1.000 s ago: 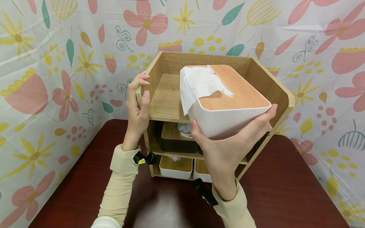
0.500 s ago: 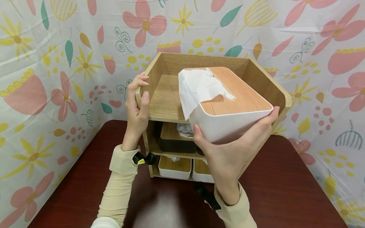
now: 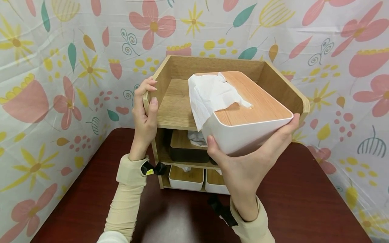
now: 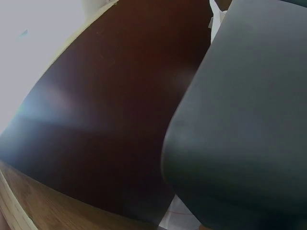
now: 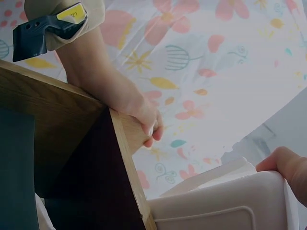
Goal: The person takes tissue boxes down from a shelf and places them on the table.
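Observation:
My right hand (image 3: 250,162) holds a white tissue box (image 3: 243,138) with a wood-look lid, thumb on its near side and fingers round the right corner. The box tilts over the top tier, and a white tissue (image 3: 212,96) spills from its lid down the left side. With my left hand (image 3: 146,118) I grip the front edge of the left side panel of a wooden shelf (image 3: 174,101), thumb inside. In the right wrist view, the white box's underside (image 5: 206,213) shows beside the right thumb (image 5: 283,163), and the left hand (image 5: 129,103) is at the panel.
A dark tissue box (image 3: 188,153) with a wooden lid sits on the middle tier, grey tissue poking out. Two white boxes, the left one (image 3: 186,182) more visible, sit on the bottom tier. The shelf stands on a dark red table (image 3: 304,202) before a flowered cloth (image 3: 76,84).
My right hand has brought the tissue box slightly nearer and lower, its near corner shifting down and right. My left hand keeps its grip on the shelf panel.

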### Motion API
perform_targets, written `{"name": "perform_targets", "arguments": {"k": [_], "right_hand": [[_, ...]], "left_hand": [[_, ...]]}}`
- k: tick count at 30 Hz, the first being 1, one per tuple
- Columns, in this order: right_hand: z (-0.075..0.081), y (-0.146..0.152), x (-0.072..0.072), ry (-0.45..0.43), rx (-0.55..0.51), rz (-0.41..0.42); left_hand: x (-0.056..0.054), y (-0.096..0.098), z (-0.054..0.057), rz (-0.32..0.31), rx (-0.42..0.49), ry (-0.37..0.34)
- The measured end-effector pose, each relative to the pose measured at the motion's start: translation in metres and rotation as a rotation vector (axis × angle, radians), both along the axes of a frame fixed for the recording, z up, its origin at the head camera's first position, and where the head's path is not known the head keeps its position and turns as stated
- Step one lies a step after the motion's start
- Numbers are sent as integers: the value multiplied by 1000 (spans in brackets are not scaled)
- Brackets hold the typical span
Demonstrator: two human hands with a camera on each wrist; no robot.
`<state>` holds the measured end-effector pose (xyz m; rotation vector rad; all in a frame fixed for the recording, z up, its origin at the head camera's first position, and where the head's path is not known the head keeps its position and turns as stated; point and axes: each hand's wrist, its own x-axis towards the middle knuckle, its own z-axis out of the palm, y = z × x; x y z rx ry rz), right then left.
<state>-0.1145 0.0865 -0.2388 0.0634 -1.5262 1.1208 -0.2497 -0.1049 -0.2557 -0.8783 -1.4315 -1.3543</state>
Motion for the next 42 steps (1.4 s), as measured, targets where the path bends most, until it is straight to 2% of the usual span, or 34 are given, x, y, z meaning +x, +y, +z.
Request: {"name": "perform_targets", "arguments": {"k": [6,17,24,35,42], "right_hand": [[-2,2,3,19,9,-5],[0,4,9,31,5,45],[2,5,11,42,0,43],[8,4,19,73,-26,126],[6,9,20,71,-16,140]], "left_hand": [[0,-1,-1,-18,2,-2],[0,-2,-3,-4,0,4],[1,0,-1,-13,-2,1],[0,-1,-1,-2,0,16],[0,0,0,6,2,18]]}}
